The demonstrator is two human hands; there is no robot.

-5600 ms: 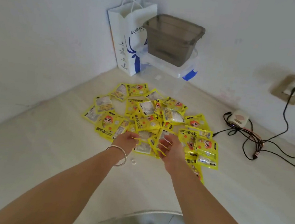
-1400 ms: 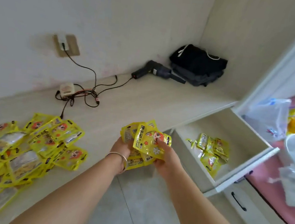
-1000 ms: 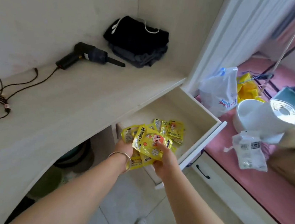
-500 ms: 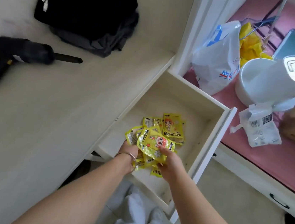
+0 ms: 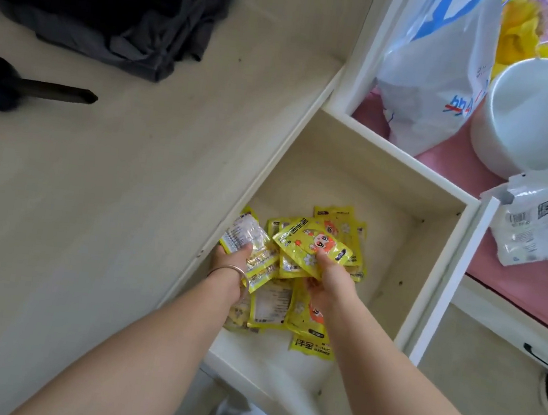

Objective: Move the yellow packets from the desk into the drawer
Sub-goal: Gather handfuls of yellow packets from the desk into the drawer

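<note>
Packets fill both my hands, held low inside the open drawer (image 5: pixel 433 247). My left hand (image 5: pixel 233 257) pinches a small fan of yellow packets (image 5: pixel 251 242) under the thumb, and my right hand (image 5: pixel 329 278) grips another bunch with the printed cartoon face up. More of them lie loose on the drawer floor beneath and just beyond my fingers. Letting go looks like the next thing. The risk, I think, is on my left: that hand sits close beside the desk edge (image 5: pixel 269 179), so a careless release could send slippery packets against the drawer's side wall or out over the near rim below my wrists.
</note>
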